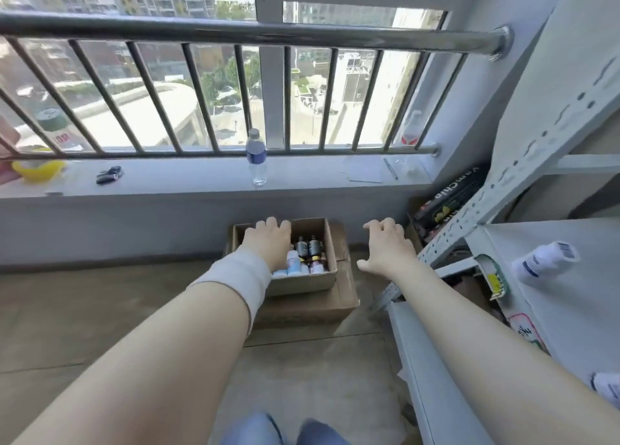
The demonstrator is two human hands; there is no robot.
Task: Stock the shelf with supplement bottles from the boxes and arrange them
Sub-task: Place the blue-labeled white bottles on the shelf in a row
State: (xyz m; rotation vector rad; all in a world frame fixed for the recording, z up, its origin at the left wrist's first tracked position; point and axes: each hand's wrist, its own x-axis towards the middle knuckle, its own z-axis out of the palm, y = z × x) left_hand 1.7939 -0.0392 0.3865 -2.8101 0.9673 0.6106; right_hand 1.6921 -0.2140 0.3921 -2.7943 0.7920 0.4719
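Note:
An open cardboard box (330, 243) sits on a flat closed carton on the floor below the window sill. Inside it stand dark supplement bottles (308, 246) and several white ones (294, 267). My left hand (268, 240) reaches over the box's left half, fingers spread and relaxed, holding nothing. My right hand (385, 246) hovers to the right of the box, fingers spread, empty. On the grey metal shelf (570, 310) at the right lies a white bottle (543, 260) on its side; another white bottle (607, 386) shows at the right edge.
The window sill (201, 179) carries a clear water bottle (256, 158), keys (109, 174), a yellow tape roll (38, 169) and paper. A steel railing runs above it. A dark printed box (446, 196) leans beside the shelf's perforated upright (503, 189). My knees show at the bottom.

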